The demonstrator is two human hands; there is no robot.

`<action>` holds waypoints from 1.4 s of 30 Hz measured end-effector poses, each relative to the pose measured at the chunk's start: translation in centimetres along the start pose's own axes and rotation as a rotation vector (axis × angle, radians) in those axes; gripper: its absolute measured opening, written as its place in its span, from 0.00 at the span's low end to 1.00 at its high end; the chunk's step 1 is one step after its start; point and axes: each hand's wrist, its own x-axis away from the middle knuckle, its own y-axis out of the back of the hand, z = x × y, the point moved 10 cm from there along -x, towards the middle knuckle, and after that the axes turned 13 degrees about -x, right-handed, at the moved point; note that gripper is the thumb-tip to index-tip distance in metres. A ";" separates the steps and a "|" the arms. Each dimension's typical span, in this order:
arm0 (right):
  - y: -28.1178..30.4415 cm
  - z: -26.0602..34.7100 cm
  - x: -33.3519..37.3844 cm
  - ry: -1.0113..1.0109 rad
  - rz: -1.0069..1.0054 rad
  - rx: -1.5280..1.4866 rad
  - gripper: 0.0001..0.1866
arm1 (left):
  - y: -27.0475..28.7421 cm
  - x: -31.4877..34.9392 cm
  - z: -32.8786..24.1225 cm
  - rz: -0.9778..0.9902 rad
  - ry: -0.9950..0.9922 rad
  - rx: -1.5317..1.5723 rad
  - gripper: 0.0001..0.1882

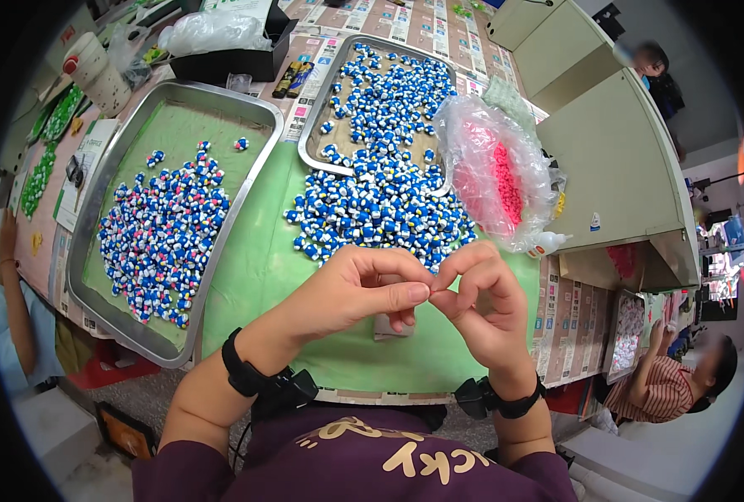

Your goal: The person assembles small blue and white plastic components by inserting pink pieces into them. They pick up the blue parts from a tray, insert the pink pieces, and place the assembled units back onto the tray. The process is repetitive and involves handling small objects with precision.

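My left hand (370, 294) and my right hand (485, 303) meet fingertip to fingertip above the green mat (259, 289). Both pinch closed, and whatever lies between the fingers is too small or hidden to name. Under the left fingers a small pale block (393, 328) shows in part; I cannot tell whether it is held or lies on the mat. Just beyond my fingers spreads a heap of small blue and white pieces (380, 213) with yellow spots. It runs back into a metal tray (306, 138) full of the same pieces.
At left, another metal tray (265, 155) holds similar pieces with pink spots. A clear bag of pink bits (506, 184) and a white bottle (547, 243) lie right of the heap, beside a pale cabinet (614, 159). A black box (221, 65) stands behind. Other people work at both sides.
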 end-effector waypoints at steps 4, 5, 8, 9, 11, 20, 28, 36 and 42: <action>-0.7 2.3 -0.2 0.204 0.059 0.256 0.13 | 0.3 0.0 -0.5 -0.025 -0.038 -0.006 0.08; -1.0 2.9 -0.2 0.246 0.054 0.338 0.14 | 0.6 -0.1 -0.4 -0.040 -0.031 -0.006 0.07; -1.5 3.8 -0.1 0.322 0.056 0.427 0.14 | 1.1 -0.1 -0.2 -0.070 -0.026 -0.002 0.04; -1.6 4.0 0.0 0.339 0.058 0.431 0.14 | 1.1 0.0 -0.4 -0.071 -0.034 0.004 0.04; -0.8 2.9 0.2 0.235 -0.002 0.275 0.14 | 1.1 -0.1 -0.8 -0.077 -0.077 -0.016 0.03; -0.1 0.4 1.6 0.007 -0.243 -0.110 0.11 | 1.4 0.3 -2.1 -0.208 -0.224 -0.188 0.04; -0.9 1.9 0.6 0.081 -0.070 0.230 0.12 | 1.0 1.3 -4.9 -0.322 -0.383 -0.697 0.06; -0.9 0.8 0.2 0.008 -0.107 0.056 0.12 | 0.9 2.3 -6.2 -0.443 -0.589 -0.797 0.08; -0.9 0.4 0.1 0.015 -0.062 0.144 0.11 | 1.2 1.8 -5.0 -0.401 -0.447 -0.765 0.06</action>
